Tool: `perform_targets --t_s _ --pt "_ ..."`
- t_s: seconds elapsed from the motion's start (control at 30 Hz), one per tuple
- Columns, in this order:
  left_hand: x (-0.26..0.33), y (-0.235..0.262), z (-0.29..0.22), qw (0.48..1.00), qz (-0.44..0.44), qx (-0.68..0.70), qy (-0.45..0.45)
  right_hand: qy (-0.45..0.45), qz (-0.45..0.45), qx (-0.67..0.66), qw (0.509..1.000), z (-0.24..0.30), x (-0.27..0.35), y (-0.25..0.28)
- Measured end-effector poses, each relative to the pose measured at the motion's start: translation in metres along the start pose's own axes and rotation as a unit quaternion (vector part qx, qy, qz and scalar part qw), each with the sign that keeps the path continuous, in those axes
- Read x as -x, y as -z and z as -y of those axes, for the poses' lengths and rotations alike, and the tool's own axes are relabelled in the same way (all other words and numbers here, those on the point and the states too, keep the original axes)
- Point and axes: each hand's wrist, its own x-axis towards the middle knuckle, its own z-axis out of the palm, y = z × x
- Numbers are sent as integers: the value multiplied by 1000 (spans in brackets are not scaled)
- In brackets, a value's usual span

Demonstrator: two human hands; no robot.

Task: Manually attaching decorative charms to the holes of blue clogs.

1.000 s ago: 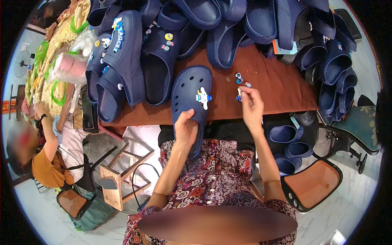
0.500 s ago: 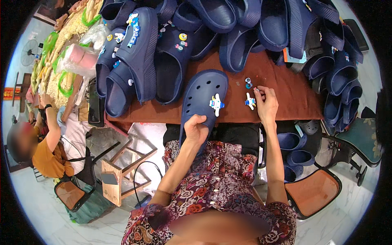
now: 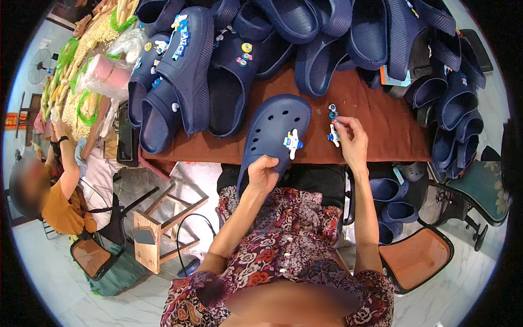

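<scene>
The left hand (image 3: 263,175) is closed around the heel end of a navy foam clog (image 3: 272,136), thumb on top, pinning it at the near edge of the brown table (image 3: 381,131) with its toe pointing away. The right hand (image 3: 351,143) has its fingertips pinched on a small white-and-blue charm (image 3: 333,135), held just above the tabletop beside the clog. A like charm (image 3: 292,144) already sits plugged into one of the clog's top holes, and a few loose charms (image 3: 331,110) lie just beyond the right hand. The clog looks light, rubbery and a little flexible, so a grip at the heel or the side wall should steady it well; the charm is tiny and hard, best nipped by its edges. Beyond, a heap of navy clogs (image 3: 218,71) crowds the far side of the table, and another person (image 3: 60,185) sits off to the left.
</scene>
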Motion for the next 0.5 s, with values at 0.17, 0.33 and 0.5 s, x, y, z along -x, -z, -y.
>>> perform_targets --t_s 0.17,0.33,0.5 --pt "0 -8 -3 999 32 -21 4 23 97 -105 990 27 4 -13" --pt "-3 -9 -3 997 64 -44 2 32 134 -147 980 46 -1 -26" --pt "-6 -8 -2 995 80 -56 4 41 145 -109 983 61 -9 -31"
